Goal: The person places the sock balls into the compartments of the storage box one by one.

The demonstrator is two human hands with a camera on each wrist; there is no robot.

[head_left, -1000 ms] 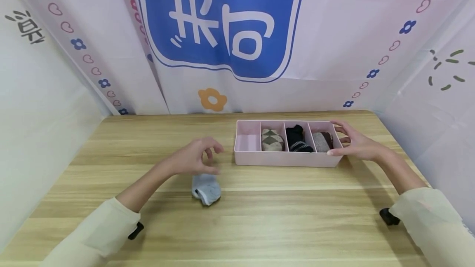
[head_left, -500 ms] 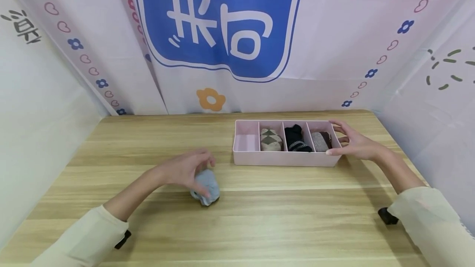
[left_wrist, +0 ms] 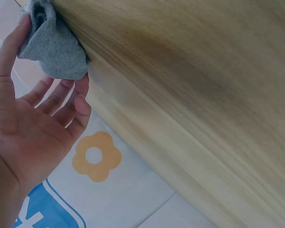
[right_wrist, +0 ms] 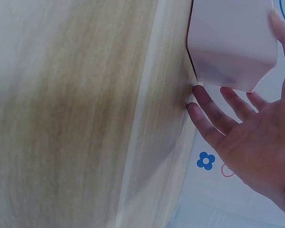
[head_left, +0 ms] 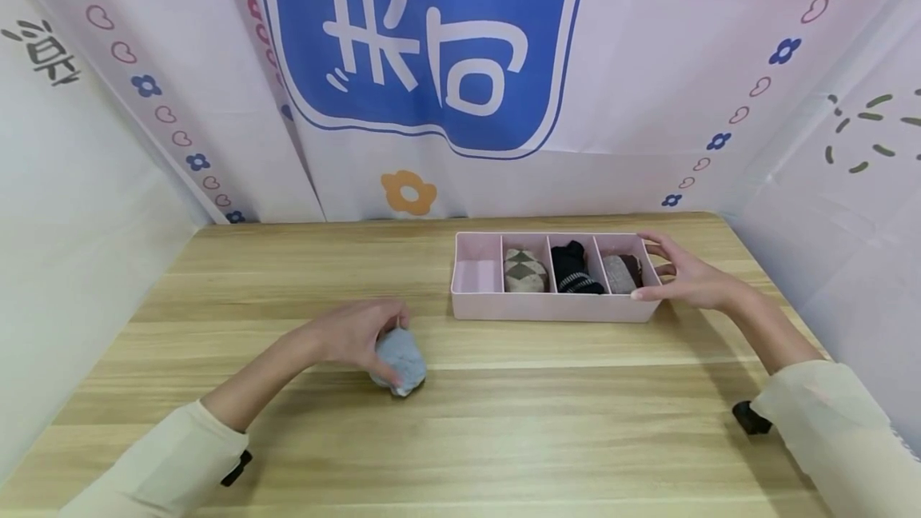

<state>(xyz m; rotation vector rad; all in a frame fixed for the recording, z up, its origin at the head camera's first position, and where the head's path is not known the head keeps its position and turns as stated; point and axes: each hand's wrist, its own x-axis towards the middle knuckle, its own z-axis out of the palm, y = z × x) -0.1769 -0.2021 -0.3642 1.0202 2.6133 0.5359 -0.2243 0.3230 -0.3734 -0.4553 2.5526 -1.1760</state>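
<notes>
A balled, pale grey-blue sock (head_left: 401, 360) lies on the wooden table, left of centre. My left hand (head_left: 356, 334) holds it between thumb and fingers. The left wrist view shows the sock (left_wrist: 57, 45) from below, with the thumb on one side and the fingertips on the other. Farther back stands a pink divided box (head_left: 554, 308). At its right end my right hand (head_left: 687, 278) grips it, thumb at the front corner and fingers round the end wall. In the right wrist view, fingers of the right hand (right_wrist: 256, 133) touch the box's end (right_wrist: 232, 42).
Inside the box sit a diamond-patterned sock (head_left: 525, 272), a black sock (head_left: 573, 268) and a grey-and-brown sock (head_left: 620, 274). The leftmost compartment (head_left: 478, 274) shows a bare floor. A printed cloth wall (head_left: 633, 102) rises behind the wooden table (head_left: 504, 422).
My left hand has come down and back to the left onto the grey-blue sock, and its fingers have closed round it. The right hand stays at the box's end.
</notes>
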